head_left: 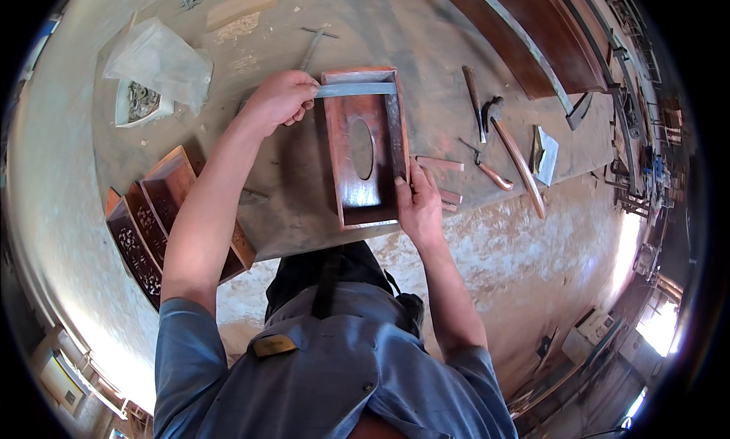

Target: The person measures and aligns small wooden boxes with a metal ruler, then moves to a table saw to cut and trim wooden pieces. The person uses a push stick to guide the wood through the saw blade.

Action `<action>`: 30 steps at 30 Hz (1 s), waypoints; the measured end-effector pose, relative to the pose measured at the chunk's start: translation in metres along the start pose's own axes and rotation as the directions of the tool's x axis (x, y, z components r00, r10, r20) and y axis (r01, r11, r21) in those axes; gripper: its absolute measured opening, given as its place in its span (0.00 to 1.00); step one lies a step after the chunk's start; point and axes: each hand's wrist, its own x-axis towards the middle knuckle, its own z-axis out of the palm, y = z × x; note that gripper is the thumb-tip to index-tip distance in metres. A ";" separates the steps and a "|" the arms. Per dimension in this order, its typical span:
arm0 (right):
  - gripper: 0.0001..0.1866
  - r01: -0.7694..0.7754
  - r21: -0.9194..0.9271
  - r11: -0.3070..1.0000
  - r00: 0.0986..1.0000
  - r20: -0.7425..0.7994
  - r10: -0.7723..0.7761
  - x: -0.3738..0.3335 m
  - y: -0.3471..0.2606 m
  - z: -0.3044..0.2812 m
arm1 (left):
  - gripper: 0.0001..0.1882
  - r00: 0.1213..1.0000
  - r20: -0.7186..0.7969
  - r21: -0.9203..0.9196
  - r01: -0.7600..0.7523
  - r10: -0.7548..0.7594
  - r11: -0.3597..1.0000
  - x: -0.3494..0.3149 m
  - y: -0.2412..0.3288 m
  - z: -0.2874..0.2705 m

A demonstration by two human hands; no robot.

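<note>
A reddish-brown open wooden box (pixel 351 195), with an oval slot in its bottom panel like a tissue box, lies in front of me on the workbench. My left hand (pixel 283 103) pinches one end of a flat grey metal strip (pixel 357 90), ruler-like, which spans the box near its far end. Around the near right wall of the box, my right hand (pixel 419 203) is closed, thumb on the rim and fingers outside. Two thin reddish wood strips (pixel 441 163) lie beside that hand, partly hidden by it.
To the right lie a chisel (pixel 471 97), a claw hammer (pixel 518 157) and a small wood-handled tool (pixel 494 176). Carved wooden pieces (pixel 163 203) stand at the left edge. A white container (pixel 137 108) under a plastic bag (pixel 163 58) holds metal bits. A T-handled tool (pixel 312 47) lies beyond.
</note>
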 end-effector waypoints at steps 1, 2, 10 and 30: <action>0.20 -0.001 0.004 1.000 1.000 0.001 0.001 0.000 0.002 0.001 | 0.06 1.000 -0.003 0.000 0.001 -0.001 1.000 0.000 0.000 0.000; 0.20 -0.003 0.007 1.000 1.000 0.003 0.003 0.000 0.002 0.001 | 0.06 1.000 0.001 -0.008 -0.002 0.002 1.000 0.000 0.000 0.000; 0.21 -0.010 -0.007 1.000 0.998 0.059 0.011 0.002 -0.002 -0.003 | 0.07 1.000 -0.005 0.021 -0.006 0.006 1.000 -0.001 0.002 0.001; 0.22 0.001 -0.049 0.999 0.997 0.071 0.002 0.002 -0.003 -0.002 | 0.08 1.000 -0.005 0.044 -0.026 0.026 0.999 0.000 -0.004 0.001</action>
